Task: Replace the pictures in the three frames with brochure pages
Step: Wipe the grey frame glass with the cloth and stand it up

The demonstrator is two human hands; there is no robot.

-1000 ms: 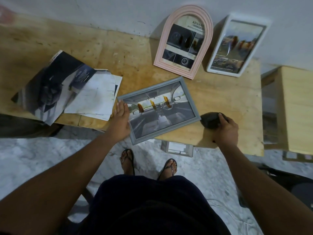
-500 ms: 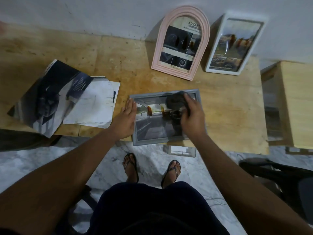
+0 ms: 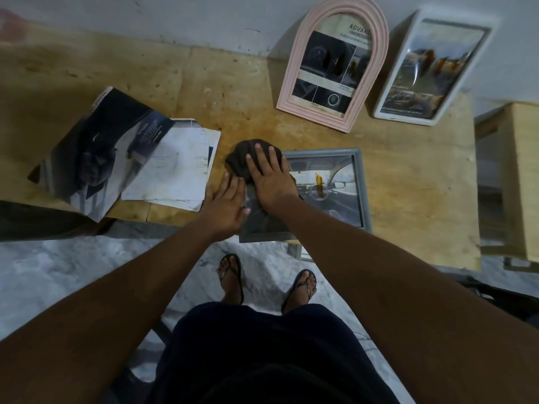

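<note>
Plywood tabletop (image 3: 408, 182) against a pale wall carries all three frames, and the grey frame (image 3: 360, 185) lying flat at the near edge is your landmark. Beyond it the pink arched frame (image 3: 287, 83) and the white frame (image 3: 382, 110) lean on the wall, both showing brochure pages; left of it lie the brochure (image 3: 96, 153) and loose sheets (image 3: 175, 167). The grey frame already holds a car-interior page, so the step looks like wiping its glass. Your right hand (image 3: 271, 176) lies flat, fingers spread, pressing a dark cloth (image 3: 237, 161) onto the frame's far-left corner, pushing down on it rather than gripping it. Your left hand (image 3: 224, 202) rests open at the frame's left edge, bracing it and holding nothing. Keep that brace firm, because the frame's near edge overhangs the table and could slide off. Wipe with light, even strokes toward the right rail, cover the corners, and lift the cloth clear before standing the frame up.
</note>
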